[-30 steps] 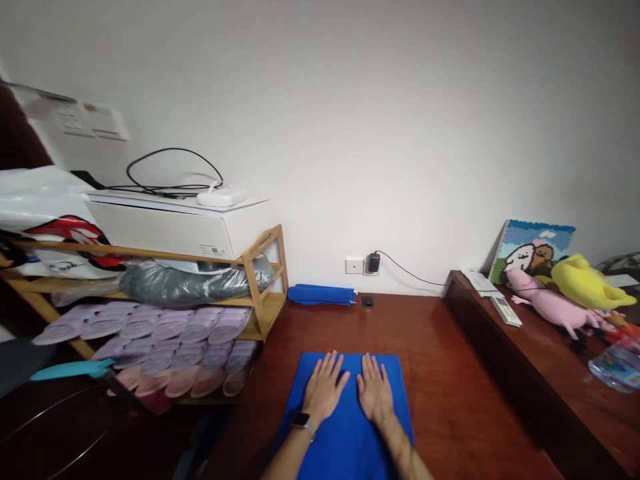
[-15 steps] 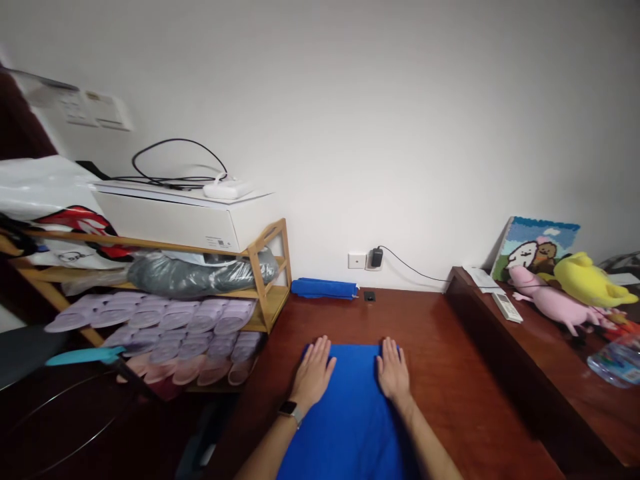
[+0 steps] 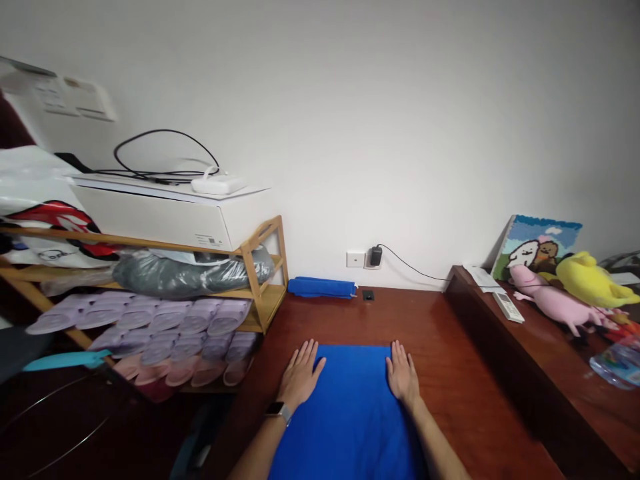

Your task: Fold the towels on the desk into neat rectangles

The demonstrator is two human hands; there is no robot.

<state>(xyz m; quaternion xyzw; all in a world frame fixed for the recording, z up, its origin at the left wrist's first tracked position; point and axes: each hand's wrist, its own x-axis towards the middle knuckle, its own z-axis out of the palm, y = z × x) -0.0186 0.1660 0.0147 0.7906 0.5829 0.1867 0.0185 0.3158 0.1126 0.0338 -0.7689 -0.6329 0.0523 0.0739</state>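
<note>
A blue cloth (image 3: 353,407) lies spread on the reddish-brown wooden table (image 3: 465,373), its far edge straight and its near end running out of view. My left hand (image 3: 301,375) rests flat at the cloth's far left corner, fingers stretched out and thumb on the blue fabric. On the opposite corner, my right hand (image 3: 403,373) lies flat along the right edge, fingers extended. Soft wrinkles show in the cloth nearer to me. A rolled or folded blue bundle (image 3: 323,287) sits against the wall at the table's back.
Left of the table stands a wooden rack (image 3: 273,293) with several purple slippers (image 3: 193,317) and a white box (image 3: 160,212) on top. A raised ledge on the right holds a remote (image 3: 509,307), plush toys (image 3: 550,303) and a plastic bottle (image 3: 617,363). A plugged-in adapter (image 3: 376,255) trails a cable.
My hands have moved apart, the left one leftward and the right one rightward. More of the cloth's far edge shows between them. The view has shifted slightly.
</note>
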